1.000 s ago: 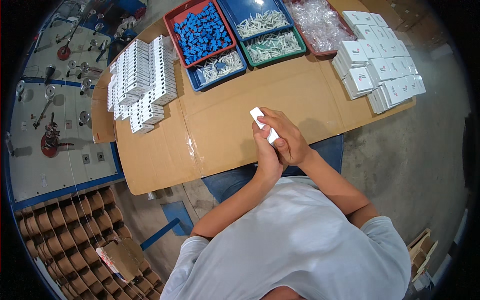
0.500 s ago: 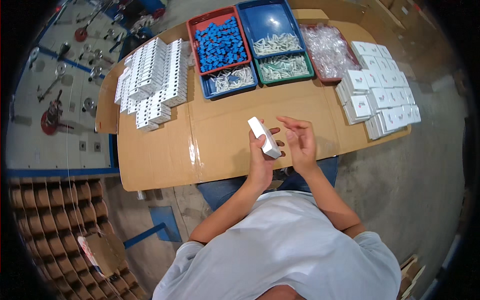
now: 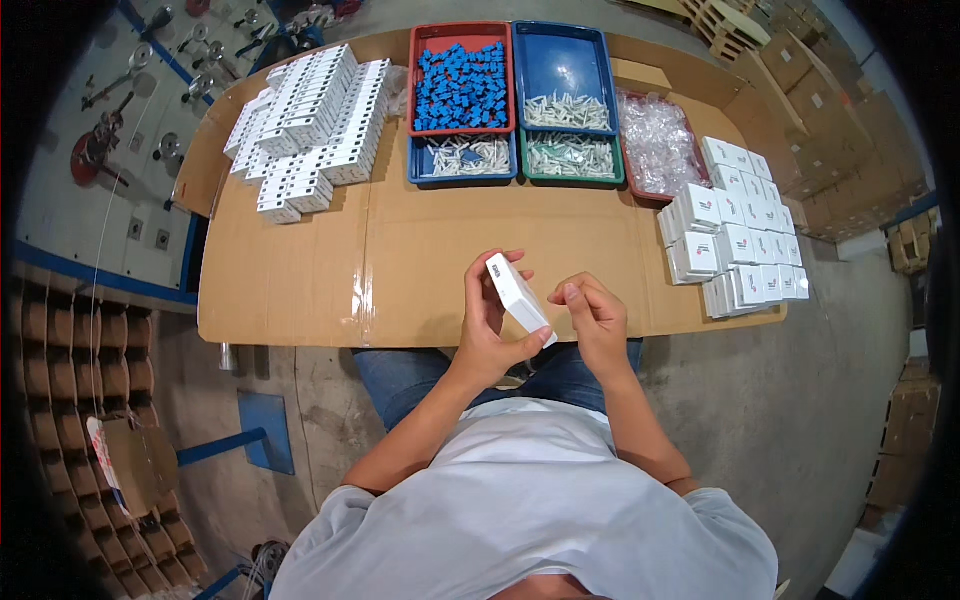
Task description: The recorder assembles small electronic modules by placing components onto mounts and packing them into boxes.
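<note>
Nearer the person than the green tray [image 3: 570, 181], the left hand [image 3: 484, 337] grasped a tilted white box [image 3: 518, 294], thumb at its near end. Right hand [image 3: 602, 335], loosely clenched, hung just beside it, likewise nearside of the tray. Stacked white cartons [image 3: 745, 235] stood right of that tray.

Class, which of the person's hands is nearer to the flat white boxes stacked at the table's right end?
Right. The right hand sits left of the stacked flat white boxes, toward the person's body; the left hand, holding a white box, is farther left.
</note>
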{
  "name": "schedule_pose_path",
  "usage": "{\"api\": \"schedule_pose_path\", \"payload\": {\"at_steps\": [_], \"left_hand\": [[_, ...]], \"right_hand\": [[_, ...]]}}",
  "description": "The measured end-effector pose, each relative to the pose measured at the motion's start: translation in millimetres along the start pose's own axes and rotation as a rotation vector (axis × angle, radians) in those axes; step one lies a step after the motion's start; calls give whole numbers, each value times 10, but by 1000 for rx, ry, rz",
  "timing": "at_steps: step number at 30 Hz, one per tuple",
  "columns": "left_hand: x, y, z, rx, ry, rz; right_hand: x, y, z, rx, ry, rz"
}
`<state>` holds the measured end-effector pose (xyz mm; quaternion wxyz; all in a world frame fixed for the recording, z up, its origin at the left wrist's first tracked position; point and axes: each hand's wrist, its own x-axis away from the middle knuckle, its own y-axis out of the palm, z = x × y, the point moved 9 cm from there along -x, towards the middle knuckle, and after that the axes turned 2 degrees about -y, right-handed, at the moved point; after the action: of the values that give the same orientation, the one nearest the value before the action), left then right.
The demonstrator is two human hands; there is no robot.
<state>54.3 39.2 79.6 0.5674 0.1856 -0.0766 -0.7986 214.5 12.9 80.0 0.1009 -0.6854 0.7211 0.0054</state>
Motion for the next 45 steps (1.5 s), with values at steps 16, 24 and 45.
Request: {"api": "schedule_pose_path", "payload": {"at_steps": [16,24,45], "left_hand": [[428,41,340,-227,-51,-67],[600,187,223,331,-365,-74],[478,393,-401,295,-556,325]], "right_hand": [[308,403,-768,74,-398,-258],[473,284,-787,28,-380,-162],[256,396,-290,163,-520,-23]]}}
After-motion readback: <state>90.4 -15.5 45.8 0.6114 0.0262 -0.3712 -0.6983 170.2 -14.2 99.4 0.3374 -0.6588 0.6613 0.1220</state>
